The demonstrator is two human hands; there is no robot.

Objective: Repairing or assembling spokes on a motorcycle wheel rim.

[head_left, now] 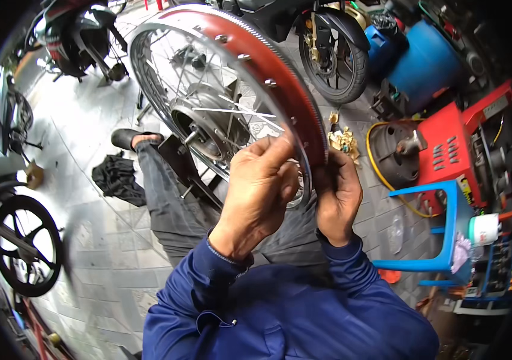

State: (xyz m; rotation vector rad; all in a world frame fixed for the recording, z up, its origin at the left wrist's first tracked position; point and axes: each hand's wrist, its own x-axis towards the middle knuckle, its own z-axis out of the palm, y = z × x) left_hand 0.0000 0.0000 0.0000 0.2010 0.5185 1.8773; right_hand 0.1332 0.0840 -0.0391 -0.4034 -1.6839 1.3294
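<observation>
A spoked motorcycle wheel [154, 37] stands tilted in front of me, with a red band [287, 96] and silver nipples along its rim, loose-looking white spokes and a metal hub [207, 133] on a dark stand [196, 189]. My left hand [255, 189] is at the lower right of the rim, fingers curled and pinched; what they hold is hidden. Just right of it, my right hand [339, 201] has its fingers wrapped round the red rim.
Parked motorcycles [76, 42] surround me. On the right are a blue barrel [418, 66], a red machine [442, 144], a blue stool [418, 264] and tools. A black cloth [115, 179] and crumpled packaging [343, 141] lie on the paved floor.
</observation>
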